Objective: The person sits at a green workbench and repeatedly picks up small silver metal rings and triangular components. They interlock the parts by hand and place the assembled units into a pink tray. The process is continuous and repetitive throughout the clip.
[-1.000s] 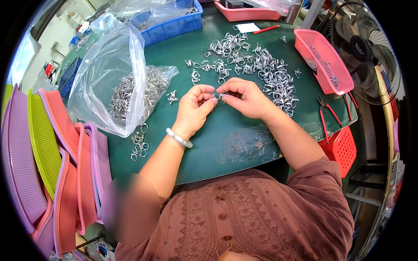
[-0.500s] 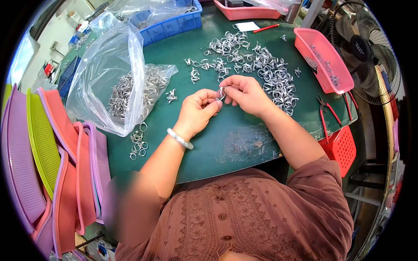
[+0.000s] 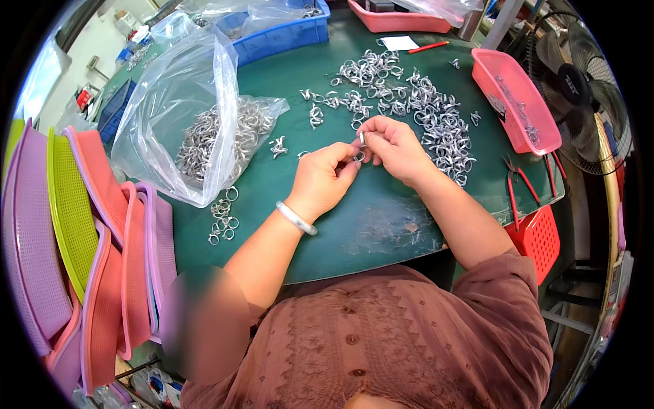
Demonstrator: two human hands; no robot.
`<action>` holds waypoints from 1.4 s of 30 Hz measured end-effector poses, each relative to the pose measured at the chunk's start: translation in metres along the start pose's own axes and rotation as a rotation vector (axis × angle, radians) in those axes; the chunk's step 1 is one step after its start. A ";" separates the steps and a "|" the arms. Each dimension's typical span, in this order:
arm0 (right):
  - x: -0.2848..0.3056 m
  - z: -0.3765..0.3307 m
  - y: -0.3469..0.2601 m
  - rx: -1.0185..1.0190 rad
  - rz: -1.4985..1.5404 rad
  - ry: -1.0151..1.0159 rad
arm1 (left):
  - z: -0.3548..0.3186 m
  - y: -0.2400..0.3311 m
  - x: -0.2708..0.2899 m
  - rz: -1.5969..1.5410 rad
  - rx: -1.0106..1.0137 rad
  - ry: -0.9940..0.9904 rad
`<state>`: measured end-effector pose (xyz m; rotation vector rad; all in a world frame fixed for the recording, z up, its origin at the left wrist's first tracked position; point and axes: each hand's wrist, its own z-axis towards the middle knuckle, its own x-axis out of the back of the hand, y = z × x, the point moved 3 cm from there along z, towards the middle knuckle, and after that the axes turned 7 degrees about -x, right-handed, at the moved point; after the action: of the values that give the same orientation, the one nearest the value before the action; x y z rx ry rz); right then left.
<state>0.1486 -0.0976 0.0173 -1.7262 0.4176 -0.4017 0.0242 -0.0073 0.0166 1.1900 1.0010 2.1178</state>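
A green table [image 3: 381, 225] is seen nearest, with loose rings [image 3: 221, 221] beside a clear bag [image 3: 197, 123]. Above it, a small silvery metal clip [image 3: 361, 141] is pinched between the left hand [image 3: 323, 178] and right hand [image 3: 395, 148] — fingertips meeting. Beyond, a clip pile [image 3: 422, 109] is spread — a pink tray [image 3: 514, 102] alongside.

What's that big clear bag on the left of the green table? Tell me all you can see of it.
The clear plastic bag is thin, crinkled and glossy. It lies slumped on the green table, left of the person's hands, its mouth standing open toward the top. Through it shows a heap of small silvery metal rings. A few loose rings lie just outside its lower edge. Neither hand touches it; a blue crate sits behind.
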 end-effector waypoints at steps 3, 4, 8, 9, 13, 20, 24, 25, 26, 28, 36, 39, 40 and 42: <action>0.002 0.002 0.002 0.000 0.006 0.017 | 0.004 -0.001 0.012 0.243 -0.143 0.082; 0.003 0.002 0.001 0.000 0.006 0.027 | 0.005 -0.001 0.018 0.329 -0.194 0.113; 0.008 0.003 0.001 -0.023 -0.042 0.030 | 0.004 -0.015 0.051 0.612 -0.199 0.224; 0.008 0.004 0.001 -0.023 -0.041 0.021 | 0.002 -0.022 0.056 0.588 -0.136 0.198; 0.007 0.005 0.002 -0.018 -0.058 -0.004 | -0.010 -0.021 0.060 0.580 -0.198 0.128; 0.011 0.007 0.004 0.011 -0.028 -0.042 | -0.041 -0.008 0.072 0.670 -0.178 0.052; 0.005 0.000 0.011 -0.013 0.005 -0.070 | -0.059 -0.009 0.069 0.617 -0.060 -0.015; 0.004 0.002 0.007 0.020 -0.024 -0.066 | -0.057 -0.007 0.067 0.607 -0.078 0.024; 0.005 0.005 0.003 0.059 -0.052 -0.059 | -0.053 -0.007 0.065 0.601 -0.103 0.065; 0.006 0.003 0.007 0.066 -0.068 -0.070 | -0.053 -0.001 0.052 0.555 -0.119 0.044; 0.008 0.005 0.006 0.080 -0.043 -0.072 | -0.041 0.002 0.035 0.586 -0.060 0.020; 0.007 0.003 0.004 0.082 -0.050 -0.079 | -0.037 -0.005 0.028 0.645 -0.060 -0.016; 0.007 0.003 0.004 0.083 -0.051 -0.078 | -0.037 -0.006 0.029 0.652 -0.061 -0.017; 0.007 0.002 0.005 0.077 -0.074 -0.074 | -0.038 -0.007 0.030 0.663 -0.065 -0.020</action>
<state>0.1552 -0.1004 0.0129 -1.6795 0.2819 -0.4005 -0.0234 0.0054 0.0126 1.6716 0.5584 2.5904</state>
